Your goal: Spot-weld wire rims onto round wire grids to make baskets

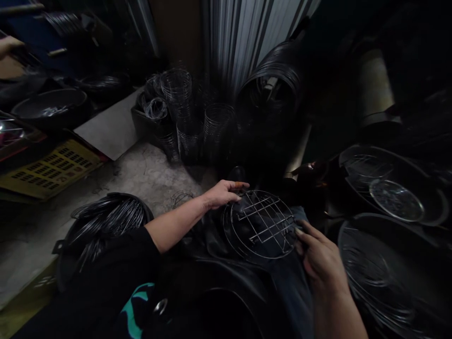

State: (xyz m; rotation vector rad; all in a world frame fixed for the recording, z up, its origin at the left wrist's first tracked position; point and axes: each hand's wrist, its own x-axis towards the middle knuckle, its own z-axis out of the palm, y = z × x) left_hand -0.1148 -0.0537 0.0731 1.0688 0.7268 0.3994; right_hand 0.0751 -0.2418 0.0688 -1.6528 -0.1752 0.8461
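A round wire rack [265, 224] with a crossed wire grid sits in front of me, above my lap. At its far left rim my left hand [224, 194] has thumb and fingers to either side of the wire; one finger has an orange-brown wrap. My right hand [323, 256] pinches the right edge of the rack between thumb and fingers. Below the grid show one or more further wire rings [231, 235], close to the rack. Dark clothing covers my lap underneath.
A tub of cut wires [109, 216] stands at left. Stacked wire rings [219, 127] and a large wire coil [271, 75] stand ahead. At right are two black basins [441, 207] [356, 217] holding wire pieces. A yellow crate [52, 169] and another person's hand [10, 44] are at far left.
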